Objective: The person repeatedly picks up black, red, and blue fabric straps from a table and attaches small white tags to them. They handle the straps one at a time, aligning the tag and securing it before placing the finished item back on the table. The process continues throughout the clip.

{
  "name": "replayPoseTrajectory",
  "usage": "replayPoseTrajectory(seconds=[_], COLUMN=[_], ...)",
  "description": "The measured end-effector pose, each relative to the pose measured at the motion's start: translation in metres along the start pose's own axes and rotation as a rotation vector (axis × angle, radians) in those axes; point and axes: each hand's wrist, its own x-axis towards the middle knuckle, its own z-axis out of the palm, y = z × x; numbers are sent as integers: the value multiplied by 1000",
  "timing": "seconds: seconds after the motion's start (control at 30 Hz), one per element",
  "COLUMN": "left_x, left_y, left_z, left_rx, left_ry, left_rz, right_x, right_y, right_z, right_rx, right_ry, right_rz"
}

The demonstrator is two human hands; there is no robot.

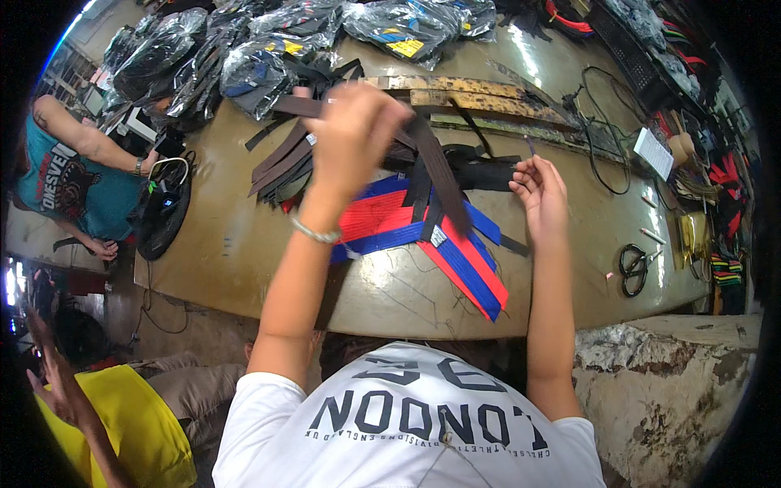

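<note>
Head view: left hand (351,134) gripping one dark belt (439,175)

Colours on the work table

The belts (455,252) are striped red and blue, the straps (435,167) dark brown and black, the table (236,244) olive-brown; the scissors (633,270) are black, the plastic bags (390,24) clear over black, blue and yellow.

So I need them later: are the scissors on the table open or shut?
Shut. The black scissors lie flat near the table's right edge, both handle loops side by side; the blades are too small to make out.
</note>
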Motion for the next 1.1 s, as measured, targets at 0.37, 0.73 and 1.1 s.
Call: replayPoseTrajectory(seconds=[0.37,0.73,1.1], left_x=[-74,-85,-67], left_y=[24,52,62], left_z=[-17,29,21], left_rx=[-88,-322,-302], left_ry=[-353,-245,-237], left_rz=[-331,-353,-334], right_x=[-19,-37,-40], right_y=[11,43,64], right_z=[25,50,50], right_rx=[73,-284,-418], right_ry=[-283,-194,-136], right_rz=[197,-36,-194])
